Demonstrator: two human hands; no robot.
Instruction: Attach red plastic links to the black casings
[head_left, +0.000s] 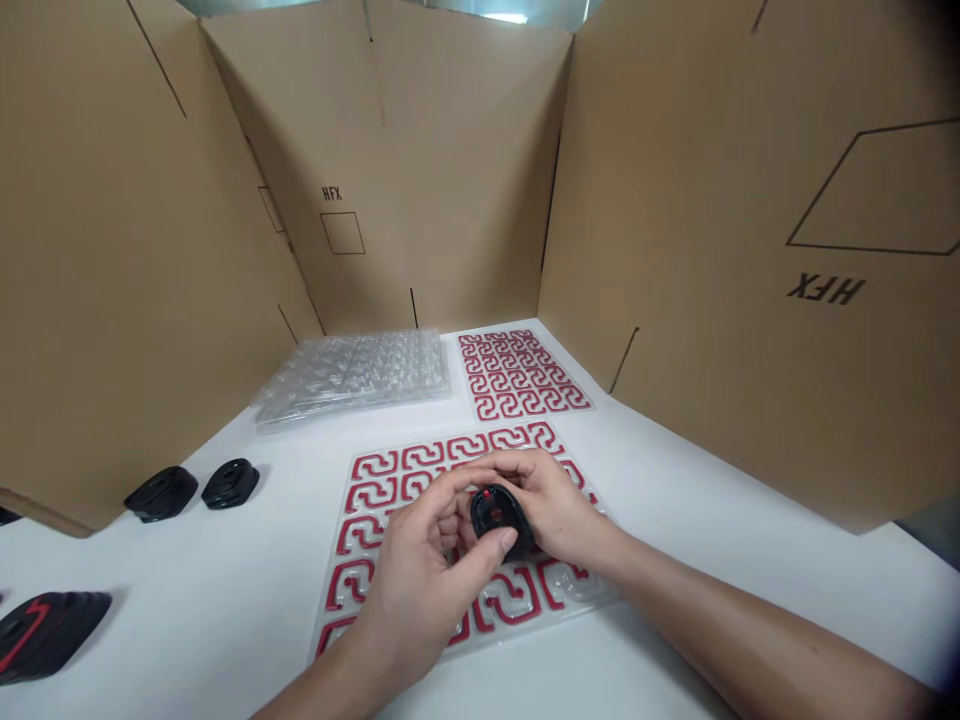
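A small black rounded part (495, 515) with a spot of red near its top is held above the near tray. My left hand (427, 560) grips it from the left, its thumb across the lower face. Curved around the far and right side of the same part is my right hand (551, 500), its fingers meeting those of my left hand. Beneath both hands lies a clear plastic tray (371, 495) holding rows of red curved strips; my hands hide its middle. A few pockets at the tray's near right show no red.
Farther back lie a second tray of red strips (525, 375) and a stack of clear plastic trays (360, 370). Black parts (161, 493) (230, 483) sit at the left, with a black part bearing a red strip (49, 635) nearer. Cardboard walls (420, 170) enclose the white table.
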